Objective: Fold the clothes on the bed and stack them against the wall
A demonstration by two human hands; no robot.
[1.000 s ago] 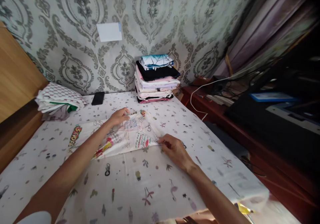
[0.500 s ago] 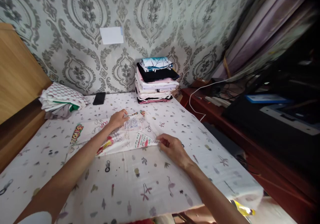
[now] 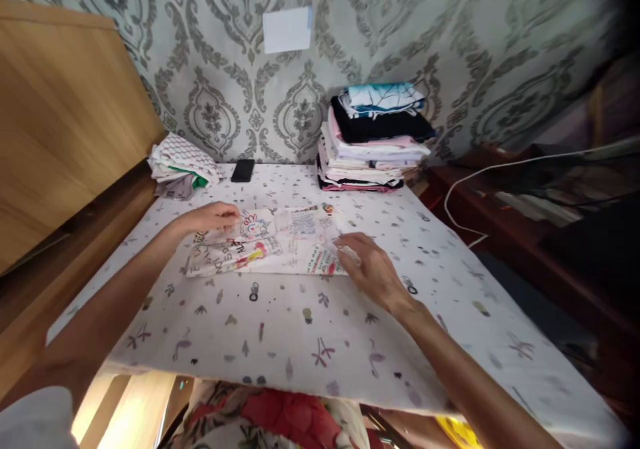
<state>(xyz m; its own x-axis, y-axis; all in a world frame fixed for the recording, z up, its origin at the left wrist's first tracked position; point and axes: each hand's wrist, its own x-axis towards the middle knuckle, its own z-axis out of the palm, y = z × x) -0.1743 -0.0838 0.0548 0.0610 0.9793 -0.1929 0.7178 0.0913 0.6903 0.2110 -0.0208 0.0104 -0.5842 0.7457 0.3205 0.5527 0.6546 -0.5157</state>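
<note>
A white garment [image 3: 280,252] covered in coloured drawings and handwriting lies folded into a long flat strip on the patterned sheet. My left hand [image 3: 213,217] is over its upper left part, fingers loosely bent and pointing right, with no cloth visibly gripped. At the right end, my right hand [image 3: 373,269] rests its fingertips on the garment's edge. Pale cloth shows in the gap between its thumb and forefinger, so that hand looks open.
A tall stack of folded clothes [image 3: 375,142] stands at the back right against the wall. Back left are a smaller cloth pile [image 3: 183,162] and a black phone [image 3: 243,171]. A wooden panel [image 3: 75,122] borders the left; a white cable [image 3: 450,202] hangs at right.
My left hand has gone from the garment's upper middle to its left part. The right hand has loosened at the right end. My view has swung left and down.
</note>
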